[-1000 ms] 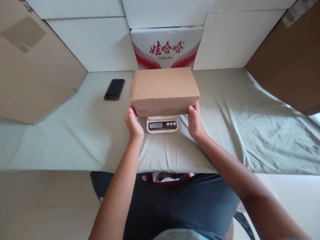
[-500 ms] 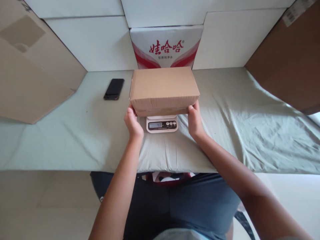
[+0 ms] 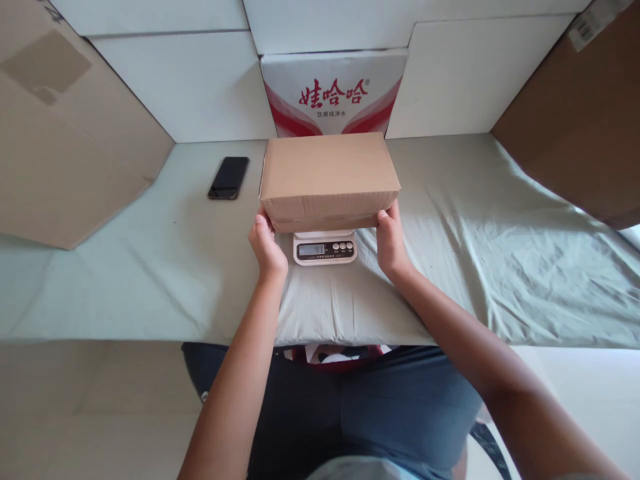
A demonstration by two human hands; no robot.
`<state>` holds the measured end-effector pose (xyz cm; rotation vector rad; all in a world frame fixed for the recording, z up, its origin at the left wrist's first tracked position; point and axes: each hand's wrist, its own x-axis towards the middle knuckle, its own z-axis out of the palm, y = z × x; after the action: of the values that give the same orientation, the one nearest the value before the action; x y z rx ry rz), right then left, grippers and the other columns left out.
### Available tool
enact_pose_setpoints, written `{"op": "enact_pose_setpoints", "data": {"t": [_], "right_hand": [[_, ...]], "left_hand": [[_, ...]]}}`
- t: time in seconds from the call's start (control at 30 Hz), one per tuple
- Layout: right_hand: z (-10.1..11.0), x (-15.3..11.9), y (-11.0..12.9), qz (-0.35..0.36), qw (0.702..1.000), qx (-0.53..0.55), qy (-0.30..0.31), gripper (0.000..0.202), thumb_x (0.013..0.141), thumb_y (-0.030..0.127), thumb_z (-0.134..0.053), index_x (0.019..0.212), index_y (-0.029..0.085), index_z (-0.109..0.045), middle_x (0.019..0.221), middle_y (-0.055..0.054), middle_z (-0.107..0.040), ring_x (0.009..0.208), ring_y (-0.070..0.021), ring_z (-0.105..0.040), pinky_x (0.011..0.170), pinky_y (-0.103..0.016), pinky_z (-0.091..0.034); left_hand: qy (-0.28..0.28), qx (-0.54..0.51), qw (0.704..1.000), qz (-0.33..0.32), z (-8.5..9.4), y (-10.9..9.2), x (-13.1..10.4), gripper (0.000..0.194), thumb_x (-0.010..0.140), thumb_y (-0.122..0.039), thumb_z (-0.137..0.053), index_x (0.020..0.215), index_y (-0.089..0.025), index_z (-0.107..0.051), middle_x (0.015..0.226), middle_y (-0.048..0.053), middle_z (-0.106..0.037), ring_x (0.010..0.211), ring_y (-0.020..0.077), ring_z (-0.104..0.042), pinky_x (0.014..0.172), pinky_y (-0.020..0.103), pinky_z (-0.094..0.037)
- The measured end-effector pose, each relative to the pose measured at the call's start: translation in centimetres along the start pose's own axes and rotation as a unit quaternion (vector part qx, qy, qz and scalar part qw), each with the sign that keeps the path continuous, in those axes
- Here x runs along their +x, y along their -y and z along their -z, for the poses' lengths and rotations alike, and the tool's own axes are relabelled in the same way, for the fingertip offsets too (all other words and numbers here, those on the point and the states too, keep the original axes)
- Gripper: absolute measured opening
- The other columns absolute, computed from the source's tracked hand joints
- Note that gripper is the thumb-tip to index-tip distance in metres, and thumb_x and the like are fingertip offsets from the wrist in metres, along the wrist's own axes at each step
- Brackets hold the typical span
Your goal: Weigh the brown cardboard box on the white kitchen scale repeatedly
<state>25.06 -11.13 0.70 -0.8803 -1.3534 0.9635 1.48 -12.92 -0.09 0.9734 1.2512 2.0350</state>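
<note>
A closed brown cardboard box (image 3: 330, 167) sits over a white digital scale (image 3: 325, 260), hiding most of it. My left hand (image 3: 267, 247) grips the box's near left corner, thumb at the front and the other fingers mostly hidden behind the side. At the near right corner, my right hand (image 3: 391, 240) holds the box in the same way. The scale's front panel shows below the box, with a small lit display and a row of round buttons. Whether the box rests fully on the scale's plate I cannot tell.
A black smartphone (image 3: 229, 178) lies left of the box on the pale green cloth (image 3: 200, 280). Behind stands a white and red carton (image 3: 333, 93) with Chinese lettering, among white panels. Large cardboard pieces flank the table at left (image 3: 75, 147) and right (image 3: 575, 120).
Both hands and the box stay in nearly the same place. The last digit on the scale's display looks different, though it is small and blurred.
</note>
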Motion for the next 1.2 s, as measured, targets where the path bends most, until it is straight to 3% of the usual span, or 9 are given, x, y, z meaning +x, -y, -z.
{"op": "enact_pose_setpoints", "data": {"t": [0.6, 0.8, 1.2], "right_hand": [[-0.1, 0.1, 0.0, -0.006, 1.000, 0.021, -0.006, 0.072, 0.092, 0.080, -0.060, 0.155, 0.044, -0.056, 0.165, -0.002, -0.063, 0.164, -0.0355, -0.049, 0.141, -0.060, -0.041], [0.0, 0.1, 0.5, 0.002, 1.000, 0.026, -0.007, 0.064, 0.094, 0.074, -0.063, 0.150, 0.043, -0.058, 0.165, -0.003, -0.063, 0.161, -0.0364, -0.051, 0.141, -0.062, -0.040], [0.0, 0.0, 1.3, -0.015, 1.000, 0.024, -0.009, 0.067, 0.088, 0.064, -0.081, 0.143, 0.035, -0.055, 0.156, -0.009, -0.065, 0.151, -0.0363, -0.059, 0.137, -0.065, -0.045]], "left_hand": [[-0.003, 0.011, 1.000, -0.007, 0.3, 0.4, 0.1, 0.094, 0.094, -0.094, -0.054, 0.140, -0.016, -0.079, 0.148, 0.021, -0.076, 0.144, 0.0354, -0.071, 0.117, 0.042, -0.059], [-0.004, 0.011, 1.000, -0.005, 0.2, 0.2, 0.0, 0.092, 0.093, -0.094, -0.056, 0.137, -0.017, -0.081, 0.143, 0.018, -0.078, 0.141, 0.0336, -0.072, 0.114, 0.039, -0.059], [-0.011, 0.001, 1.000, 0.003, 0.2, 0.5, 0.2, 0.095, 0.087, -0.097, -0.060, 0.135, -0.017, -0.082, 0.144, 0.018, -0.078, 0.143, 0.0347, -0.071, 0.116, 0.041, -0.059]]}}
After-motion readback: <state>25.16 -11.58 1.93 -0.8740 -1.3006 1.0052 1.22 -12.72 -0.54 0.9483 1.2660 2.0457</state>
